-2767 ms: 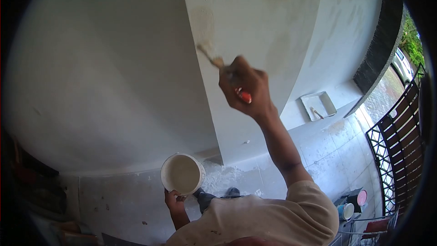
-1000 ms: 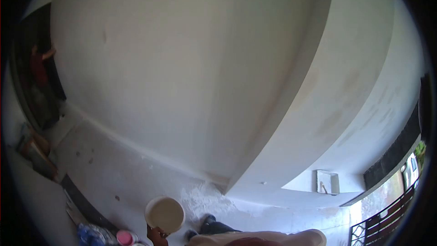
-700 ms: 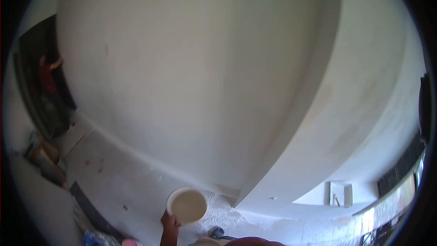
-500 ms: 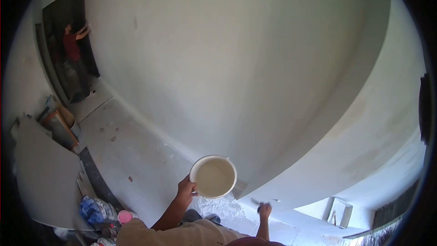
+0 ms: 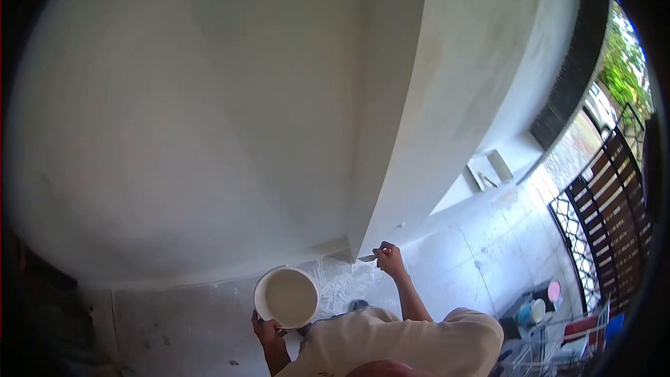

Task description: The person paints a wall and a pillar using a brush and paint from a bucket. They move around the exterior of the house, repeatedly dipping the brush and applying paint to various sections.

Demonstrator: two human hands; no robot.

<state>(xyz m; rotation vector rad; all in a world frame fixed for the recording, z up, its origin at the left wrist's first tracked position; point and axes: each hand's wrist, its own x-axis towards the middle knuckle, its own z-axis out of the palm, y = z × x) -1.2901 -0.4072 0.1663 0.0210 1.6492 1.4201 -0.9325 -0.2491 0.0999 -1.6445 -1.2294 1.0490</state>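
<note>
Low at the wall's outer corner, your right hand (image 5: 391, 260) is closed around a small paintbrush (image 5: 370, 257), its bristle end pointing at the corner edge just above the floor.

Your left hand (image 5: 265, 326) grips the round white plastic bucket (image 5: 286, 297) of pale paint from below, mouth up and close to level, near your chest and well apart from the brush. Lean further toward that low corner and the bucket could tip with you, slopping paint onto the grey concrete floor (image 5: 460, 265), where white spatter (image 5: 342, 283) already lies at the base of the wall. Whether the bristles touch the pale plastered wall (image 5: 209, 132) is too small to tell; a heavily loaded brush there could drip or smear past the edge.
</note>
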